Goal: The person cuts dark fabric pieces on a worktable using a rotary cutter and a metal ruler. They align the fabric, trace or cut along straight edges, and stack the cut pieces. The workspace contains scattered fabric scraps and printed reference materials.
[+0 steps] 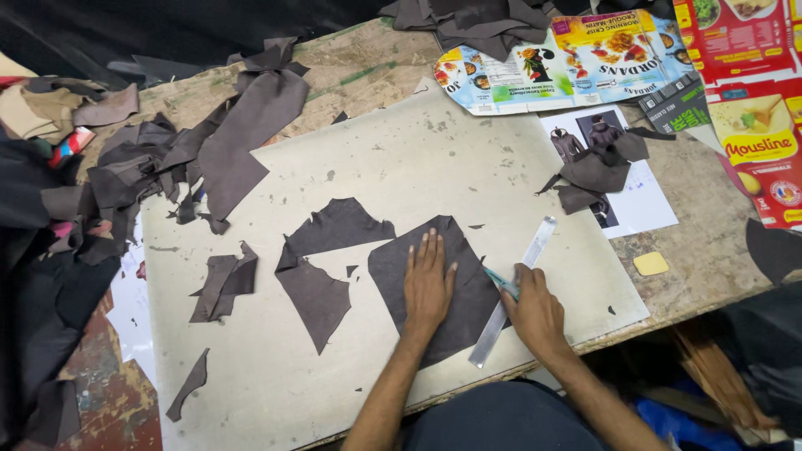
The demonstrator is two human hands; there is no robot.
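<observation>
My left hand (428, 282) lies flat, fingers together, on a dark brown leather piece (464, 301) that rests on a large pale cutting board (401, 167). My right hand (535, 311) grips a small teal-handled knife (501, 282) whose tip meets the leather's right edge. A clear plastic ruler (516, 288) lies along that edge, partly under my right hand. Two cut scraps of the same leather (322, 267) sit just left of the held piece.
More leather offcuts (221, 284) and a heap of scraps (167, 159) cover the board's left side. Flattened food cartons (585, 58), a printed sheet with jacket pictures (635, 192) and a yellow pad (651, 264) lie at the right. The table edge runs close to my body.
</observation>
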